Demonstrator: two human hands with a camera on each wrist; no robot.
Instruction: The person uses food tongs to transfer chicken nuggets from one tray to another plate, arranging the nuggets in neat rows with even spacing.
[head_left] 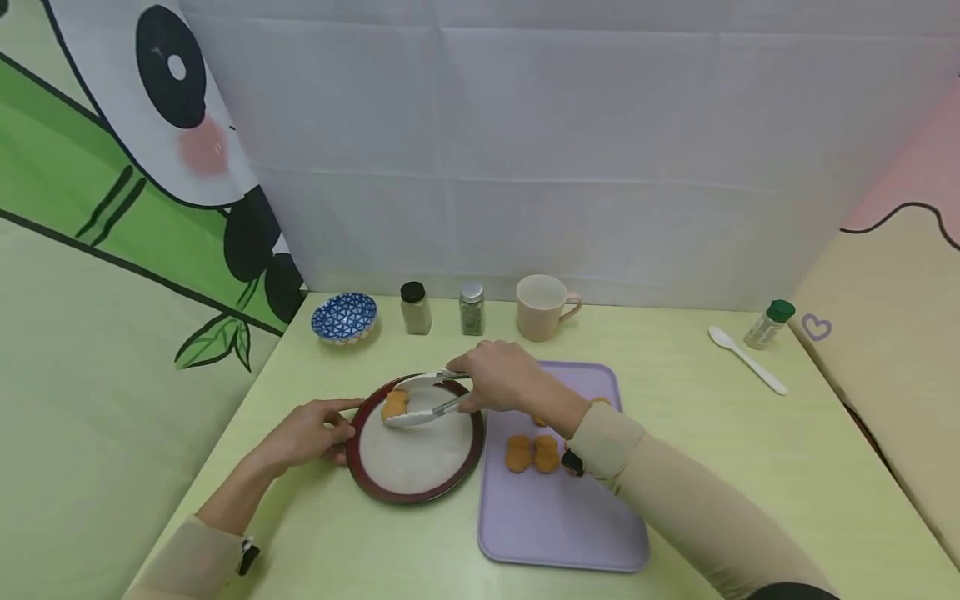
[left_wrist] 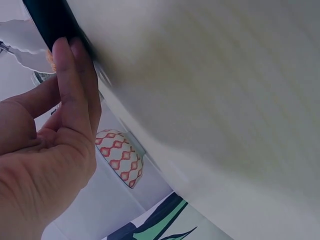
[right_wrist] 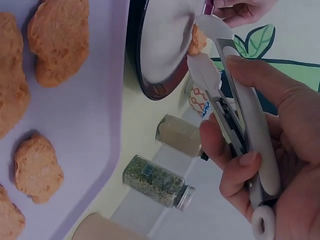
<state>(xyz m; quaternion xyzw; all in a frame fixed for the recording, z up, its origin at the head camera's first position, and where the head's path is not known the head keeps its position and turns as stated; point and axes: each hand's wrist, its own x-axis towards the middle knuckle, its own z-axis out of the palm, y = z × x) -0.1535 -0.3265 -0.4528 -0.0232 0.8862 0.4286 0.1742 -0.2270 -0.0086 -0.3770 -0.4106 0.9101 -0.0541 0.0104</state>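
My right hand (head_left: 495, 379) grips a pair of tongs (right_wrist: 250, 120) with white tips. Between those tips is a chicken nugget (head_left: 394, 405), over the left part of a white plate (head_left: 420, 454) with a dark red-brown rim. At the plate's left edge, my left hand (head_left: 311, 432) holds the rim; its fingers (left_wrist: 75, 85) lie against the dark edge in the left wrist view. More nuggets (right_wrist: 57, 40) lie on a lilac tray (head_left: 558, 525) right of the plate, partly hidden by the right forearm.
Along the back stand a blue-patterned bowl (head_left: 345, 317), a black-capped shaker (head_left: 416, 310), a jar of green herbs (right_wrist: 155, 180) and a pink mug (head_left: 538, 310). A white spoon (head_left: 746, 360) and a green-capped shaker (head_left: 769, 325) lie at the right. A cloth wall (head_left: 585, 150) rises behind.
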